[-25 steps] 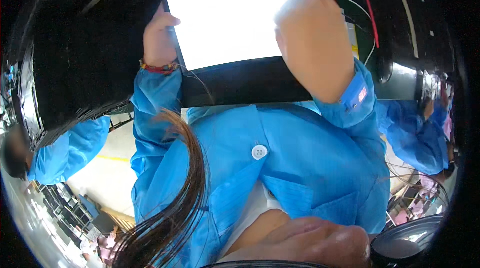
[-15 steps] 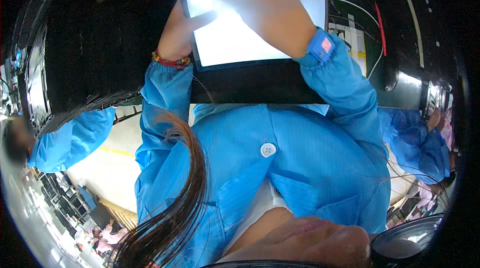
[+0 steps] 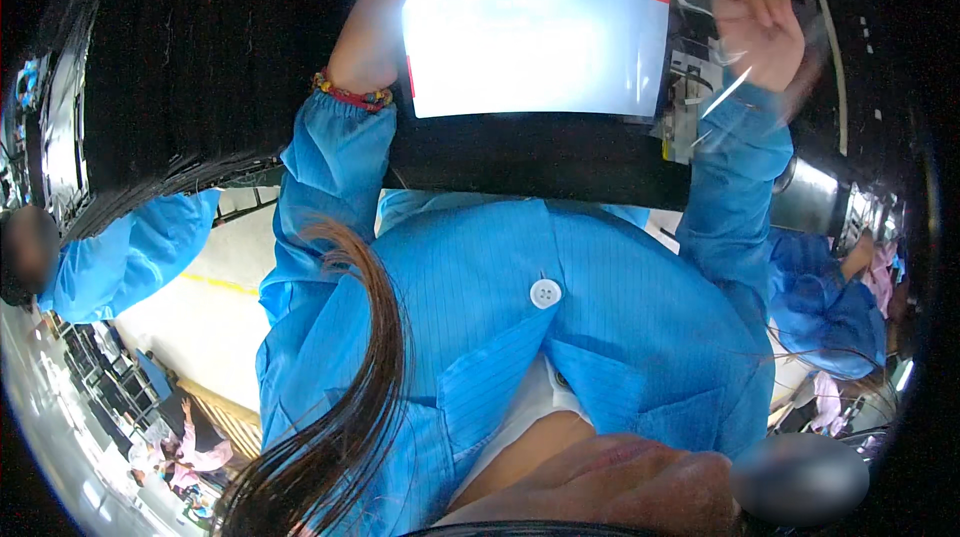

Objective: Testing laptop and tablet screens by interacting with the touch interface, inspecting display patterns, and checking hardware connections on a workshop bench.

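The lit panel point(image 3: 530, 37) is gripped at its left edge by the left hand point(image 3: 365, 42). Right of the panel, the blurred right hand point(image 3: 758, 32) is raised, fingers curled; whether the clear, shiny film point(image 3: 725, 97) beside it is pinched cannot be told. The panel is already lit; whether the film is fully off it cannot be judged. Below the panel, the dark surface point(image 3: 540, 157) is seen; farther below-left, pale floor point(image 3: 220, 347) and a co-worker's blue sleeve point(image 3: 135, 255).

The panel point(image 3: 530, 42) is white, the striped jacket point(image 3: 480, 267) blue, the bracelet point(image 3: 352, 97) red and yellow.
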